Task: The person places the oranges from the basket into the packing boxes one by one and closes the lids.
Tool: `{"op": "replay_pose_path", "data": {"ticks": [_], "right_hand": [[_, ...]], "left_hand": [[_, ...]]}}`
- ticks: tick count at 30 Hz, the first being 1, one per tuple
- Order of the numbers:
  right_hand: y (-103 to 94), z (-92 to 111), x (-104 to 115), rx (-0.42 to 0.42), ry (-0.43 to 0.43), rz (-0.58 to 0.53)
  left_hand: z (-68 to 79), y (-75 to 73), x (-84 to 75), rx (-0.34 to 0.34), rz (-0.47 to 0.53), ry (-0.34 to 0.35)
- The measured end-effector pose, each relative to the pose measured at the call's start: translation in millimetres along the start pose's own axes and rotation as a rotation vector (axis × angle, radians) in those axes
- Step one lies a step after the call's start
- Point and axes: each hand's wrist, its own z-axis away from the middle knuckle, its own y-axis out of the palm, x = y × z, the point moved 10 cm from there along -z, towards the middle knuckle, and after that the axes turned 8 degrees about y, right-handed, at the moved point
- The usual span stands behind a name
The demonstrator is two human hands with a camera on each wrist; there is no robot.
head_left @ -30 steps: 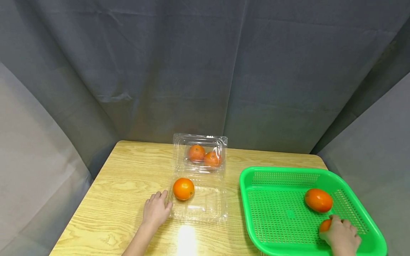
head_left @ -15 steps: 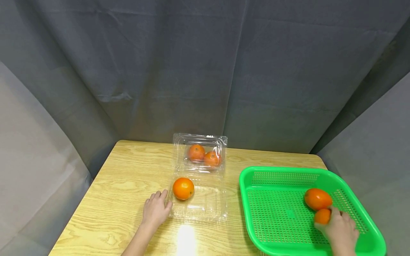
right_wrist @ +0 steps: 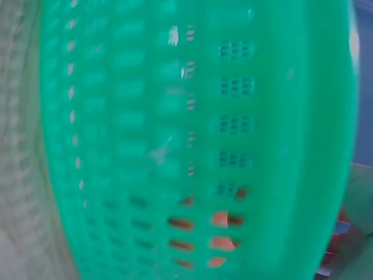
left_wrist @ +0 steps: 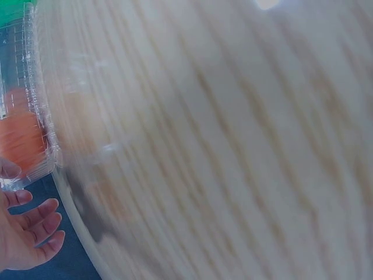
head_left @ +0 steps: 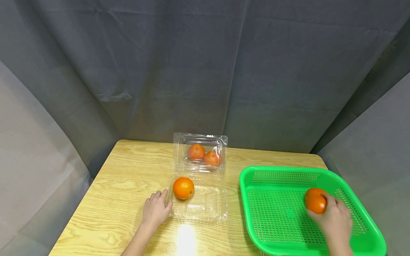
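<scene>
My right hand (head_left: 334, 218) grips an orange (head_left: 316, 204) over the green basket (head_left: 289, 248). Just behind it lies a second orange fruit (head_left: 311, 192), partly covered by the held one. My left hand (head_left: 156, 209) is at the left edge of a clear plastic clamshell box (head_left: 209, 202), fingers relaxed; whether its thumb touches the rim cannot be told. One orange (head_left: 183, 188) sits at the left of the box's near half. Two more oranges (head_left: 196, 152) show through the far half's clear plastic. In the right wrist view the basket wall hides most of the fruit.
All of this stands on a wooden table (head_left: 128, 185). The basket fills the table's right side, apart from the clamshell. Grey curtains (head_left: 179, 71) hang behind the table and at both sides.
My right hand, with the orange in its grip, has moved up and left inside the basket view, now overlapping the other fruit. The left hand and clamshell have stayed put.
</scene>
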Motion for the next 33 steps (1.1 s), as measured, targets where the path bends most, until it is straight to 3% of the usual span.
{"op": "replay_pose_path", "data": {"ticks": [10, 18, 33], "right_hand": [[-4.0, 4, 41, -0.029, -0.078, -0.058], [-2.0, 12, 78, -0.11, -0.188, -0.137], [23.0, 35, 147, -0.079, -0.336, -0.257]], "left_hand": [[-0.4, -0.2, 0.2, -0.002, -0.004, 0.001], [-0.7, -0.3, -0.3, 0.01, -0.007, -0.006], [-0.2, -1.2, 0.1, -0.004, 0.002, -0.004]]}}
